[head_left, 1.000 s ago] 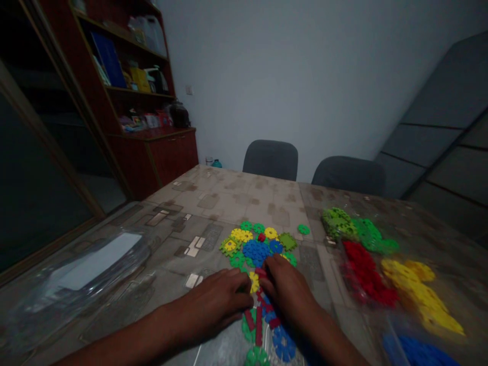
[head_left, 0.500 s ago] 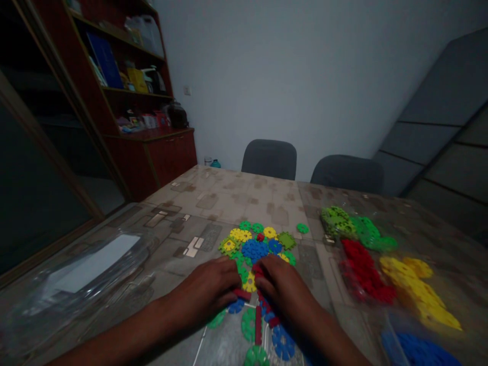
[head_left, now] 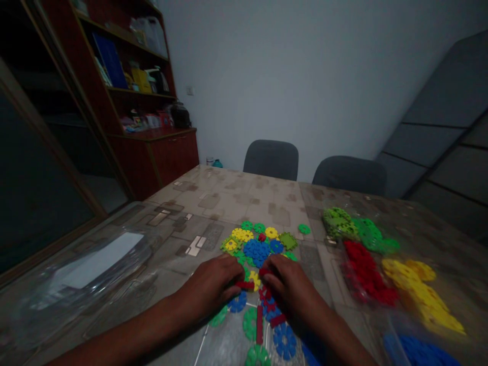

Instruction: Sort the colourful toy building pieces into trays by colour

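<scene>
My left hand is closed, thumb and fingers pinching a narrow red plastic piece that juts out to the right. Opposite it, my right hand is also closed, with a small red piece between thumb and fingertips. A yellow notched disc lies between the hands. Just beyond them sits a cluster of joined blue discs, ringed by green and yellow notched pieces. Nearer me lie a blue disc, a green disc and an upright red strip. My hands partly hide the pieces under them.
To the right lie heaps of red pieces, yellow pieces, green pieces and blue pieces, some in clear plastic. A clear bag with a white sheet is at left. Two grey chairs stand beyond the table.
My hands have lifted slightly and the red pieces in them show more clearly. My right hand has shifted a little right, uncovering more of the red and blue pieces below.
</scene>
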{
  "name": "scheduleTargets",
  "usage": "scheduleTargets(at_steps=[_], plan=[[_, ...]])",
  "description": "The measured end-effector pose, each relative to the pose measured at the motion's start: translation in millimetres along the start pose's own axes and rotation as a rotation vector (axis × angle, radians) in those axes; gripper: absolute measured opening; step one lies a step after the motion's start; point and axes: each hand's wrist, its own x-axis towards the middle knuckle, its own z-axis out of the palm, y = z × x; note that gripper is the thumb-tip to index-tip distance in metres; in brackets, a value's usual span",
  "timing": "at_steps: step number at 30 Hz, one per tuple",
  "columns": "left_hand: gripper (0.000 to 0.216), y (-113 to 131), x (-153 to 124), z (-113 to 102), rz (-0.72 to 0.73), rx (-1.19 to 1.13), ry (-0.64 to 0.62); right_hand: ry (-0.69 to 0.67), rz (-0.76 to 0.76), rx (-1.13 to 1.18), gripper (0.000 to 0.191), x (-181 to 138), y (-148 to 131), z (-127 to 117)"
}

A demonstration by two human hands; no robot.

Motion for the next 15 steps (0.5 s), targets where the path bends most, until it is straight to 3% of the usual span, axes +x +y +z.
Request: scheduleTargets(at_steps=[4, 10, 15], plan=[[0.010, 3.1, -1.1, 1.5, 0.041, -0.003, -0.010, 0.000, -0.003, -0.029, 0.014, -5.0, 9.8, -4.4], [0.008, 12.1, -3.2, 3.2, 0.246, -0.015, -0.070, -0.168, -0.094, -0.101, 0.020, -14.8, 6.2, -15.7], [0.006, 31.1, -0.3, 7.0, 0.339, 0.132, -0.148, -0.151, -0.048, -0.117, 0.022, -11.6, 10.5, -11.8]])
